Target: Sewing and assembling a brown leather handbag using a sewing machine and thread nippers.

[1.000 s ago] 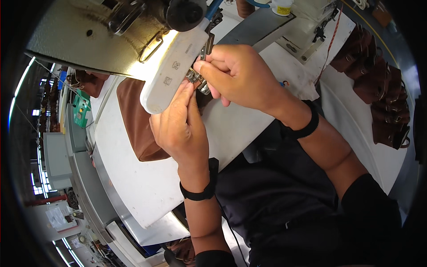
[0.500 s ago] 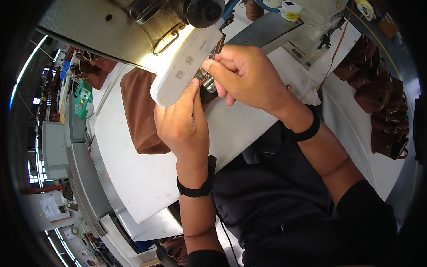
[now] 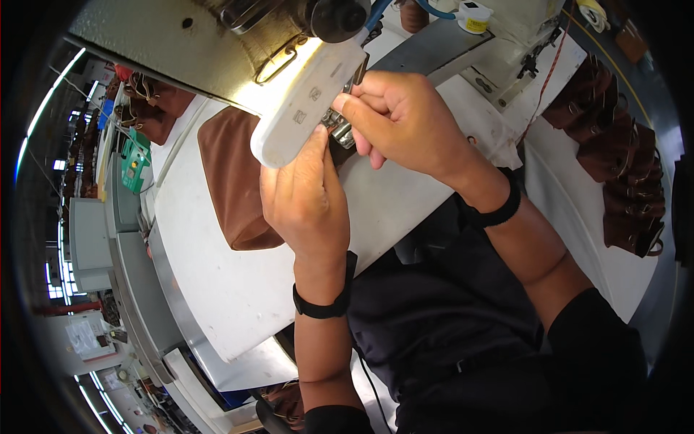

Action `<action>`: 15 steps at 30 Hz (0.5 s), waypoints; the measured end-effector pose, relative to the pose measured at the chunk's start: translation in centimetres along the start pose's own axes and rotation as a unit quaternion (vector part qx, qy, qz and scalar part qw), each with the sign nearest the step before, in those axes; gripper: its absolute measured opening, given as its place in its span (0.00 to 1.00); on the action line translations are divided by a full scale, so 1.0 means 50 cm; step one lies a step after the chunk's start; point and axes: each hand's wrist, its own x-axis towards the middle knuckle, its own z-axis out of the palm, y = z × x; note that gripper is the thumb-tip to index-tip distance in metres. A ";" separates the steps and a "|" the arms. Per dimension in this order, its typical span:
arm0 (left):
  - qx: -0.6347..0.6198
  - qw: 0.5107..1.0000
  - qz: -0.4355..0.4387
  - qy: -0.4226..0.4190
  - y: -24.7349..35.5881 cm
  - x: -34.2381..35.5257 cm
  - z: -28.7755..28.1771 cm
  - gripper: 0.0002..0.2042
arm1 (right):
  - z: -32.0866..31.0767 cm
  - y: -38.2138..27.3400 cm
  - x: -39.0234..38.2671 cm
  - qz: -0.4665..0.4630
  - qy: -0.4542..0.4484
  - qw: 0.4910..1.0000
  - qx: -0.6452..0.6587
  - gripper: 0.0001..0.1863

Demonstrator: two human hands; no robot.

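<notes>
Both of my hands meet at the needle area of an industrial sewing machine [image 3: 210,54], under its pale cover [image 3: 303,108]. My left hand [image 3: 309,195] lies over the right end of a brown leather bag piece [image 3: 238,181]; its fingers are pinched close to the shiny metal presser parts [image 3: 342,134]. My right hand [image 3: 405,119] is closed in a pinch of thumb and forefinger beside those same parts. What either pinch holds is too small or hidden to make out. The bag piece rests on the white table [image 3: 238,304], partly covered by my left hand.
Several brown leather bags [image 3: 614,159] line the right side, and more brown bags [image 3: 155,105] lie at the far left. A green device [image 3: 135,160] stands at the left. A small white spool-like item [image 3: 474,17] sits on the machine bed, and a red cord [image 3: 547,83] hangs near it.
My left hand has shifted slightly right, and the machine cover sits slightly further right in the picture. My right hand stays nearly in place, still pinched.
</notes>
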 end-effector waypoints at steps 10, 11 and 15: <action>-0.002 1.000 -0.005 -0.003 -0.012 0.001 0.001 0.10 | 0.001 -0.002 0.000 -0.012 -0.005 1.000 -0.018 0.19; -0.003 1.000 -0.005 -0.006 -0.010 0.002 -0.001 0.10 | 0.002 0.001 0.001 -0.010 -0.004 1.000 -0.018 0.19; 0.041 0.998 -0.037 -0.027 -0.005 0.004 -0.001 0.13 | -0.005 0.009 0.003 -0.015 -0.013 1.000 0.003 0.19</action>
